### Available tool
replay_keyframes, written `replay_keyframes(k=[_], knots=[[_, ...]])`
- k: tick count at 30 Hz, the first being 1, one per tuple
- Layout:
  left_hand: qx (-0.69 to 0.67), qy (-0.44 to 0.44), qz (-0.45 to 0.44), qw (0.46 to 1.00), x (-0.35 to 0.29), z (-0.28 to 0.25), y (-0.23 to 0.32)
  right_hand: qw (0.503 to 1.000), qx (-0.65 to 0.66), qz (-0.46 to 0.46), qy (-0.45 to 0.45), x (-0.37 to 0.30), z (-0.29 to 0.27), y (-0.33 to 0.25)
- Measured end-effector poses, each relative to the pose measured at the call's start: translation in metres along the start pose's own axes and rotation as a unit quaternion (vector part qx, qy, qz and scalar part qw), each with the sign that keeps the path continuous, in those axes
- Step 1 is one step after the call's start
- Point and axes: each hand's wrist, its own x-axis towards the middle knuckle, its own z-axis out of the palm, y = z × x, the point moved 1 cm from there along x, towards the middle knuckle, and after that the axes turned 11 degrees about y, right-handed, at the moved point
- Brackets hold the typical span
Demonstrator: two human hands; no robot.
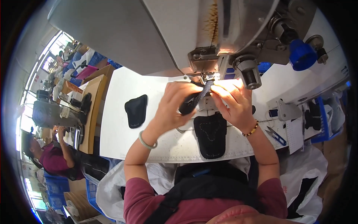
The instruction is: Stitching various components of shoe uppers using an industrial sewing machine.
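Under the lit needle area of a sewing machine point(112, 33), a dark fabric piece with a speckled grey edge point(205, 92) stands bent up between my hands. My left hand point(172, 106) grips its left side, thumb below and fingers over the top. My right hand point(234, 101) pinches its right edge close to the presser foot point(208, 77). Just below my hands lies a black padded piece with light stitched lines point(211, 137). Another black piece, plain on top point(137, 111), rests to the left on the white table point(164, 149). The fingertips partly hide the held piece.
Blue-handled thread snips point(276, 137) and a perforated white card point(294, 135) lie at the right. A blue crate point(320, 119) stands beyond them. White cloth point(298, 175) hangs below the table edge. At far left, a co-worker point(56, 160) sits at another sewing machine point(54, 114).
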Motion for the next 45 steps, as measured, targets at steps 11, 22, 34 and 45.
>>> replay_keyframes(k=[11,22,34,45], knots=[[0.018,-0.005,0.093,0.996,-0.01,0.004,-0.017,0.996,0.053,-0.069,0.019,-0.009,0.002,-0.002],[0.204,0.016,0.024,0.979,-0.012,0.033,0.04,0.986,0.163,-0.017,-0.012,-0.009,-0.004,0.004],[0.169,0.046,0.109,0.979,-0.019,0.021,0.02,0.982,0.171,-0.067,-0.044,-0.003,-0.011,0.009],[0.165,0.103,0.14,0.971,-0.02,0.028,0.007,0.983,0.157,-0.085,-0.042,0.002,-0.012,0.009]])
